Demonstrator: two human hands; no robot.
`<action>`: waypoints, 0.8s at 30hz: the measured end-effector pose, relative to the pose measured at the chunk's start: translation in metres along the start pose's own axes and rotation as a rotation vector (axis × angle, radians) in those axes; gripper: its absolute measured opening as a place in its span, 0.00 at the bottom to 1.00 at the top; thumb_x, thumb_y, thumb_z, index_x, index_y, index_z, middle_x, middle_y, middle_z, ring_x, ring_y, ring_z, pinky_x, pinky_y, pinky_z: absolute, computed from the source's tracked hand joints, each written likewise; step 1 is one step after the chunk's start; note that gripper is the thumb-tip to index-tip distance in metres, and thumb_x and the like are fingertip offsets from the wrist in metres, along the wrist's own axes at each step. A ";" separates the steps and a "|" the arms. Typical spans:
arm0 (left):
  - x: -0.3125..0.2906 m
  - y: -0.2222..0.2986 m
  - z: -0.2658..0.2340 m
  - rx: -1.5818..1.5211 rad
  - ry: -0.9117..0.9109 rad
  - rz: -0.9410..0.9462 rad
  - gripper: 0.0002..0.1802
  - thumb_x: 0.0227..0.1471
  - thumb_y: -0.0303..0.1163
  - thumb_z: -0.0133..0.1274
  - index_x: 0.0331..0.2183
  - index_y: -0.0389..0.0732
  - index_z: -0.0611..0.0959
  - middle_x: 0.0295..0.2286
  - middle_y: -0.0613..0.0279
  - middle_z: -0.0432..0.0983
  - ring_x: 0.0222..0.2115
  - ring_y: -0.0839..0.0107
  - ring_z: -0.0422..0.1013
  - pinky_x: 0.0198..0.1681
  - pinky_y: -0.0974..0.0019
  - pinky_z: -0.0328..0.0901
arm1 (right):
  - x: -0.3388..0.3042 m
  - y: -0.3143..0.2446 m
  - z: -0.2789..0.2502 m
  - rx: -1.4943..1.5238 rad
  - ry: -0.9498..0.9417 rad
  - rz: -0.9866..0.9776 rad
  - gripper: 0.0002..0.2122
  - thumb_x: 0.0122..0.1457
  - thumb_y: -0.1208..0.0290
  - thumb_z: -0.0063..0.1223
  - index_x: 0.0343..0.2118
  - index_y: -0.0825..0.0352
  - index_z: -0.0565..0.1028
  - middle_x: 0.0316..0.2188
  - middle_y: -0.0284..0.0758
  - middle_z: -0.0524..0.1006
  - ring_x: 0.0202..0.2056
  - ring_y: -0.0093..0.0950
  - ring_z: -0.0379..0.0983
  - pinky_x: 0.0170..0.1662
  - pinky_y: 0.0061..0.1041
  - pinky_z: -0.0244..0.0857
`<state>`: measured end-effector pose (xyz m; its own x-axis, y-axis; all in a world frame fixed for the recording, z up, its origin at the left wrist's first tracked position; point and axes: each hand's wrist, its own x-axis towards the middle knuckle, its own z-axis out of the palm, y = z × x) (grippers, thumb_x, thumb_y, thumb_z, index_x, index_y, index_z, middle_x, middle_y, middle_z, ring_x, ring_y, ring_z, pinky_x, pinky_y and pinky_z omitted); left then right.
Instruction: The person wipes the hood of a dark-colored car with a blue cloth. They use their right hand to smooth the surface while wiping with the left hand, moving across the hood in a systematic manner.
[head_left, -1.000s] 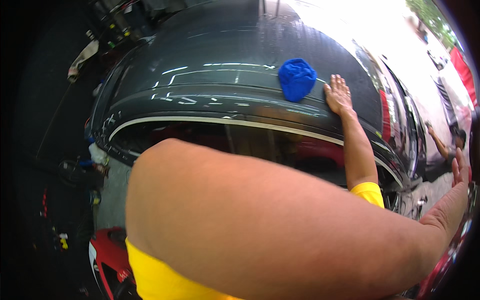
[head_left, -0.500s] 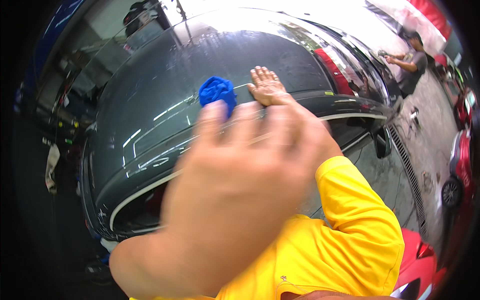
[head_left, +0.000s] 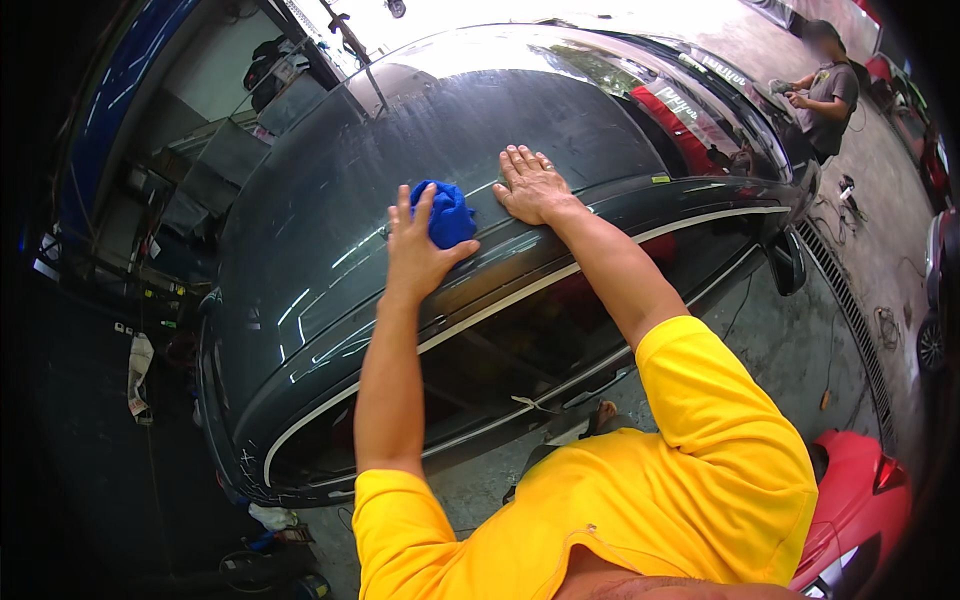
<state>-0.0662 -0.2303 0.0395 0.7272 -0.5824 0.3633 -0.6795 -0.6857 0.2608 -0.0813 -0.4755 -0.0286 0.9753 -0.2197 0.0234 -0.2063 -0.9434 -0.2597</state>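
Observation:
A crumpled blue cloth (head_left: 452,218) lies on the dark car roof (head_left: 330,190). Beside it, my left hand (head_left: 418,245) has its fingers spread, with the cloth showing between index finger and thumb. The fingertips overlap the cloth's left edge and the thumb its lower edge; whether they press on it I cannot tell. To the right of the cloth, my right hand (head_left: 535,188) rests flat on the roof with fingers stretched out and a ring on one of them.
The car's side window (head_left: 500,360) and door mirror (head_left: 787,262) are below the roof edge. At the far right a person (head_left: 828,95) holds a tool. A red car (head_left: 855,500) stands at lower right, near a floor drain grate (head_left: 850,330). Shelving stands at the left.
My left hand has come down from close in front of the view to the cloth on the roof. My right hand stays flat in about the same place.

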 end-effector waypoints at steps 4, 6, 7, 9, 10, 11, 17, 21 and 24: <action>0.015 0.014 0.035 0.073 0.117 -0.089 0.47 0.41 0.51 0.72 0.61 0.48 0.75 0.61 0.51 0.69 0.63 0.41 0.61 0.62 0.32 0.59 | -0.001 -0.003 -0.002 0.009 0.000 -0.006 0.35 0.73 0.45 0.26 0.76 0.64 0.46 0.77 0.37 0.45 0.77 0.34 0.37 0.78 0.36 0.32; 0.026 0.013 0.043 0.125 0.150 -0.057 0.40 0.41 0.49 0.71 0.55 0.47 0.79 0.55 0.55 0.74 0.60 0.42 0.63 0.60 0.30 0.60 | -0.001 -0.003 -0.003 -0.003 0.001 -0.005 0.35 0.73 0.45 0.26 0.76 0.64 0.46 0.77 0.38 0.45 0.77 0.34 0.37 0.78 0.37 0.33; 0.030 0.013 0.046 0.151 0.161 -0.043 0.36 0.41 0.48 0.70 0.52 0.46 0.81 0.52 0.57 0.76 0.59 0.42 0.64 0.59 0.29 0.60 | -0.002 -0.003 -0.004 -0.015 0.006 -0.004 0.35 0.73 0.45 0.26 0.76 0.64 0.47 0.77 0.38 0.45 0.77 0.34 0.37 0.78 0.37 0.33; 0.041 0.014 0.046 0.169 0.114 -0.019 0.31 0.40 0.47 0.69 0.47 0.43 0.83 0.51 0.57 0.78 0.62 0.42 0.62 0.61 0.27 0.57 | -0.002 -0.003 -0.003 -0.028 0.019 -0.007 0.35 0.73 0.46 0.26 0.75 0.64 0.47 0.77 0.38 0.45 0.77 0.34 0.37 0.78 0.37 0.33; 0.046 0.014 0.047 0.199 0.092 0.010 0.31 0.40 0.47 0.68 0.47 0.43 0.84 0.51 0.57 0.78 0.63 0.43 0.62 0.60 0.27 0.58 | -0.003 -0.003 -0.001 -0.028 0.029 -0.010 0.35 0.73 0.46 0.26 0.75 0.64 0.48 0.77 0.38 0.45 0.77 0.34 0.37 0.78 0.37 0.33; 0.048 0.014 0.050 0.227 0.069 0.039 0.32 0.40 0.46 0.68 0.47 0.43 0.84 0.51 0.57 0.78 0.63 0.43 0.62 0.60 0.27 0.58 | -0.003 -0.002 0.000 -0.029 0.038 -0.013 0.35 0.73 0.45 0.27 0.75 0.65 0.48 0.77 0.38 0.46 0.77 0.34 0.37 0.78 0.37 0.33; 0.068 0.016 0.046 0.205 -0.041 0.136 0.28 0.41 0.45 0.66 0.43 0.40 0.87 0.45 0.53 0.84 0.55 0.46 0.73 0.57 0.43 0.68 | -0.002 -0.001 0.006 0.000 0.065 -0.023 0.35 0.73 0.45 0.27 0.75 0.65 0.49 0.77 0.38 0.46 0.77 0.35 0.38 0.78 0.38 0.33; 0.081 0.016 0.045 0.187 -0.033 0.085 0.25 0.41 0.46 0.65 0.39 0.38 0.87 0.41 0.51 0.85 0.47 0.49 0.77 0.51 0.47 0.71 | -0.002 -0.005 0.001 0.009 0.061 -0.023 0.35 0.73 0.45 0.27 0.75 0.64 0.49 0.77 0.38 0.46 0.77 0.34 0.37 0.78 0.38 0.33; 0.088 0.017 0.045 0.232 -0.046 0.041 0.23 0.43 0.47 0.64 0.38 0.41 0.86 0.41 0.57 0.85 0.47 0.53 0.77 0.49 0.48 0.70 | 0.000 -0.003 0.004 0.021 0.072 -0.025 0.35 0.73 0.45 0.27 0.75 0.64 0.49 0.77 0.38 0.46 0.77 0.34 0.37 0.78 0.38 0.33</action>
<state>-0.0091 -0.3127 0.0355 0.7065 -0.6279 0.3265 -0.6721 -0.7398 0.0316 -0.0807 -0.4714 -0.0319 0.9717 -0.2145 0.0993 -0.1798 -0.9436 -0.2779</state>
